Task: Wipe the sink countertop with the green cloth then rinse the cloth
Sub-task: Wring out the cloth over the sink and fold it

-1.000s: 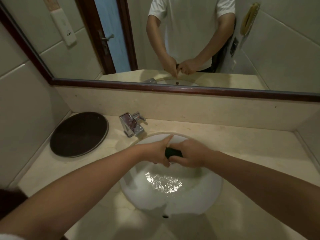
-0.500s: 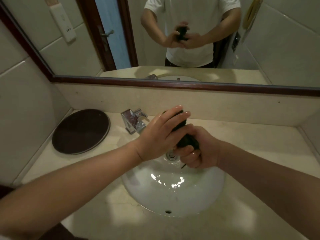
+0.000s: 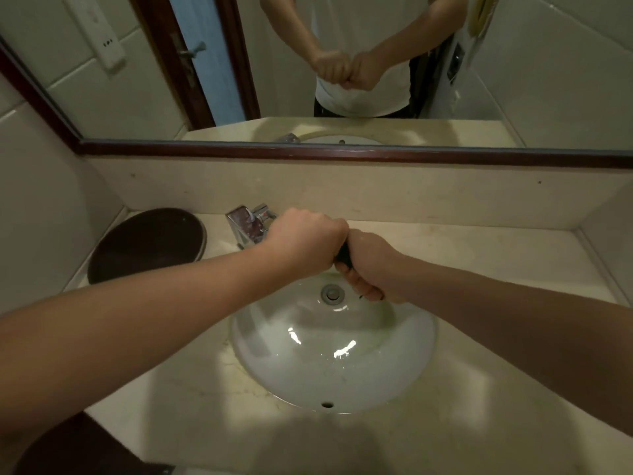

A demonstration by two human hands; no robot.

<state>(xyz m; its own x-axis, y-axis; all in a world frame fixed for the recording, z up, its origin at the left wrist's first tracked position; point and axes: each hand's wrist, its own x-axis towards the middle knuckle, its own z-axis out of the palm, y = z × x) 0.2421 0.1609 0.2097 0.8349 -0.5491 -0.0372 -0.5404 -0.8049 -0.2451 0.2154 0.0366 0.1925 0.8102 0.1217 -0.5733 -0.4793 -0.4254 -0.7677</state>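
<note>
Both my hands are clenched fist to fist around the green cloth point(image 3: 343, 256), above the far side of the white sink basin point(image 3: 404, 365). Only a dark sliver of the cloth shows between them. My left hand point(image 3: 305, 240) grips one end, knuckles up. My right hand point(image 3: 368, 265) grips the other end, fingers curled underneath. The cloth is bunched tight inside the fists. The beige countertop point(image 3: 496, 262) surrounds the basin. The drain point(image 3: 331, 294) lies just below the hands.
A chrome faucet point(image 3: 248, 225) stands at the basin's back left, close to my left hand. A dark round tray point(image 3: 147, 243) lies on the counter's left end. A mirror point(image 3: 342, 63) spans the wall above the backsplash and reflects the person.
The hands rose from inside the basin with the cloth, and my left hand's fingers, spread half a second ago, have closed into a fist. Both hands now sit fist to fist, slightly lower.
</note>
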